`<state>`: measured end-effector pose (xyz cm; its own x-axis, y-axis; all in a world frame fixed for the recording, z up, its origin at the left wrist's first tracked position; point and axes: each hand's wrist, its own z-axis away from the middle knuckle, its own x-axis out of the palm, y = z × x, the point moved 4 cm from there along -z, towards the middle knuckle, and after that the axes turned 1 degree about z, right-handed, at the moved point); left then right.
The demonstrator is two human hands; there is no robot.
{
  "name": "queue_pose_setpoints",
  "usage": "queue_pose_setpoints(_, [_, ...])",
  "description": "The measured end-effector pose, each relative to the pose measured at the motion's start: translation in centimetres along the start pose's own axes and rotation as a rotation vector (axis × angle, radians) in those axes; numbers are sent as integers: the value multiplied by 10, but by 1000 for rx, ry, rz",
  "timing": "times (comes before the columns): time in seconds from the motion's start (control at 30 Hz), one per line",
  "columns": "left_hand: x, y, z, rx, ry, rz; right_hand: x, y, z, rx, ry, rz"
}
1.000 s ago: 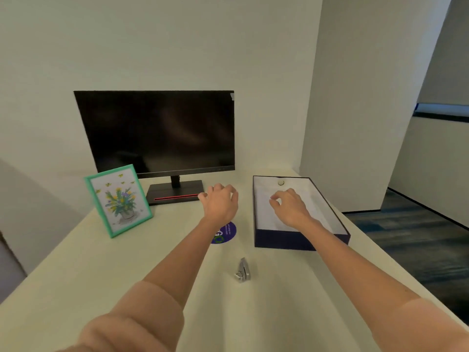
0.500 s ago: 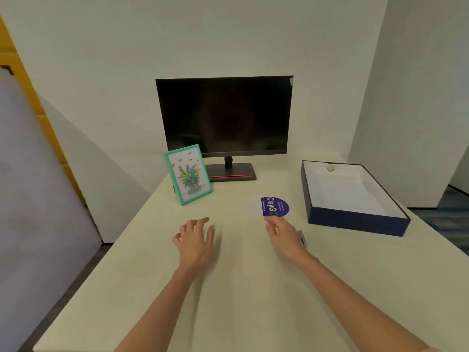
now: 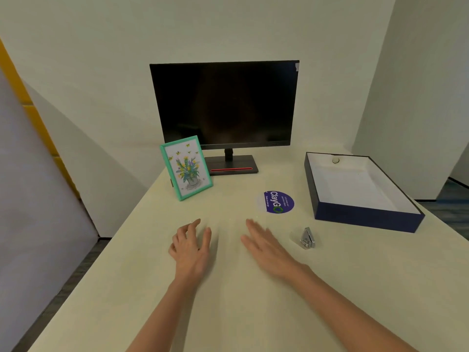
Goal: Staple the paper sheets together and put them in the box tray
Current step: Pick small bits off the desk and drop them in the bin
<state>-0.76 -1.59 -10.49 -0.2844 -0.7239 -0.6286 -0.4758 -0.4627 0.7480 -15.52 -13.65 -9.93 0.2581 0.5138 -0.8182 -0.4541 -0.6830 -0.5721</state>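
Note:
My left hand (image 3: 190,246) hovers low over the cream table (image 3: 228,313) with its fingers loosely spread and nothing in it. Beside it, my right hand (image 3: 264,246) is flat with straight fingers and also holds nothing. A small silver stapler (image 3: 307,238) lies on the table just right of my right hand, apart from it. The navy box tray (image 3: 368,219) with a white inside stands at the right. I cannot tell whether paper sheets lie in it, and no sheets stand out on the table.
A dark monitor (image 3: 224,102) on its stand is at the back. A green-framed flower picture (image 3: 186,168) leans to its left. A round purple sticker (image 3: 276,202) lies between monitor and tray. The table edge drops off at the left.
Both hands have pulled back from the tray area to the table's middle. In the last half second my right hand slid left, uncovering the stapler.

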Motion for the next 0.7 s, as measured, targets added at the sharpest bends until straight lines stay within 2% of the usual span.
queue_pose_setpoints(0.1, [1, -2, 1, -1, -7, -1, -29, 21, -39, 128, 103, -64])
queue_pose_setpoints(0.23, [4, -4, -2, 14, -2, -14, -33, 35, -86, 148, 19, 80])
queue_pose_setpoints(0.47, [6, -3, -4, 29, -12, -17, -18, 26, -100, -26, -107, 158])
queue_pose_setpoints(0.7, [-3, -5, -14, -14, -30, 80, 12, 2, -29, -230, -240, 81])
